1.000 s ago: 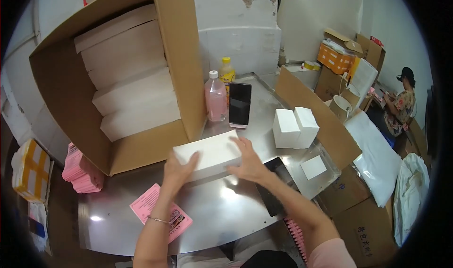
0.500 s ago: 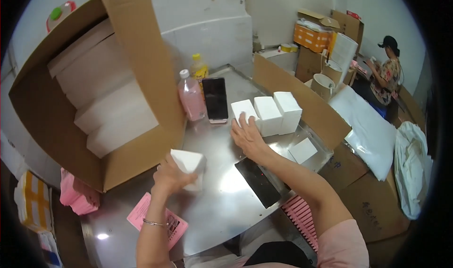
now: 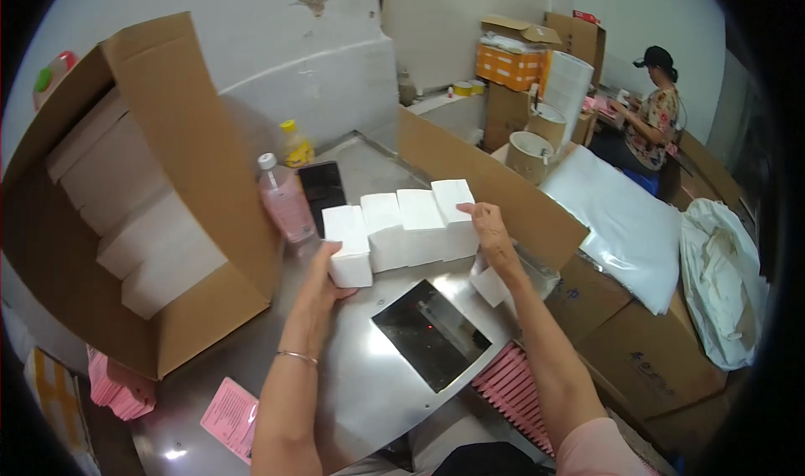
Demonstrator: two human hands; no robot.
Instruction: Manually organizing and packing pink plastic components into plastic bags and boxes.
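Several white rectangular blocks stand side by side in a row on the metal table; I cannot tell whether they are boxes or stacks of paper. My left hand (image 3: 314, 283) grips the leftmost white block (image 3: 347, 231) from its near left side, thumb high and fingers low. At the other end, my right hand (image 3: 493, 231) holds the rightmost white block (image 3: 455, 212), its fingers at the right side and top edge. Between them, the middle white blocks (image 3: 402, 229) touch one another. A flat black glass panel (image 3: 432, 335) with a red light lies in front of the row.
A large open carton (image 3: 201, 329) holding white stacks stands at the left. Behind the row are a pink bottle (image 3: 287, 201), a black phone (image 3: 323, 184) and a yellow bottle (image 3: 296, 145). Pink printed sheets (image 3: 231, 417) lie near left. A cardboard flap (image 3: 495, 195) borders the right. Another person (image 3: 654, 116) sits beyond.
My left hand has brought its white block from beside the carton to the row's left end. My right hand has shifted from the row's left block to its right end. The view has turned rightward.
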